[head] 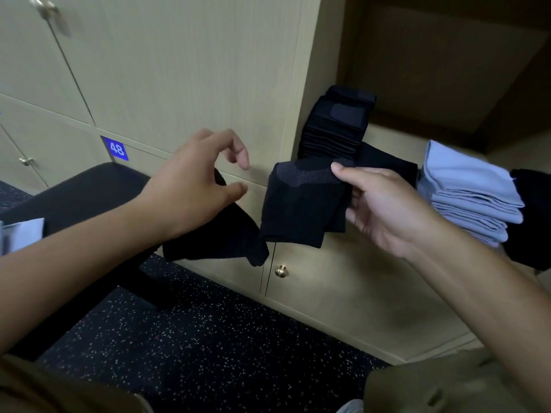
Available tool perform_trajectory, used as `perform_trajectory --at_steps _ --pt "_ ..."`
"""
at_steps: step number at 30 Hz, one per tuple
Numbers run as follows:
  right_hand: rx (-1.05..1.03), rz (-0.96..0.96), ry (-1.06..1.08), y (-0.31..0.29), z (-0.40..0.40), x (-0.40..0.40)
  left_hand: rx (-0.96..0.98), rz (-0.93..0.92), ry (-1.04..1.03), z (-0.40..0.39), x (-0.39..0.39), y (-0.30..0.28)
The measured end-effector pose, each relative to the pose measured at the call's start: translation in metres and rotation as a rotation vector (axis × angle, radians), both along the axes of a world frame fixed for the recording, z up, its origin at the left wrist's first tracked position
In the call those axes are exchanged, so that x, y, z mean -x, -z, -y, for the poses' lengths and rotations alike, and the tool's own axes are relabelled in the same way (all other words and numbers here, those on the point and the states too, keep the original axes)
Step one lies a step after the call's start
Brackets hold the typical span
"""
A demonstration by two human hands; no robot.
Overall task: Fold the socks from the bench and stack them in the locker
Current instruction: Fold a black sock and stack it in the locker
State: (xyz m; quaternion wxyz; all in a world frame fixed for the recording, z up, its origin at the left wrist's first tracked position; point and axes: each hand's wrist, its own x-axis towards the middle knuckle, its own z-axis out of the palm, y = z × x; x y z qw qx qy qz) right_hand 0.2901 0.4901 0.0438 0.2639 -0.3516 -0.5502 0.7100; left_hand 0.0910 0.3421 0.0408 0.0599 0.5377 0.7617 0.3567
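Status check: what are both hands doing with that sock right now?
Right hand pinching black sock. Left hand open beside it, holding nothing. Black stack and blue stack in locker. Nothing in the way.

Two sock stacks (337, 123) (468, 198) sit in the locker (447, 70), right of the bench (89, 192).

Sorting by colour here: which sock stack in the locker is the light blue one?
The light blue stack, right of the right hand. The black stack stands further back, left of it.
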Motion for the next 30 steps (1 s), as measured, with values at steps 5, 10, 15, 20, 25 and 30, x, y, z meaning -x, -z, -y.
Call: perform_trajectory --at_steps 5,10,15,20,25,30 --pt "0.054 -0.05 0.033 0.002 0.01 0.004 0.123 -0.032 0.158 0.014 -0.038 -0.018" --pt "0.168 -0.156 0.003 0.003 0.022 0.009 0.281 -0.29 0.15 0.007 -0.057 -0.008" --pt "0.242 -0.241 -0.042 0.001 0.026 0.009 0.115 -0.093 0.118 0.0 -0.054 0.005" --pt "0.069 -0.176 -0.13 0.001 0.027 0.005 0.051 0.655 0.194 -0.005 -0.04 0.008" --pt "-0.172 -0.055 -0.178 0.005 0.026 0.003 0.037 0.952 0.21 -0.001 -0.039 0.007" --pt "-0.263 -0.005 -0.155 0.005 0.025 0.002 0.008 0.956 0.239 0.003 -0.036 0.003"
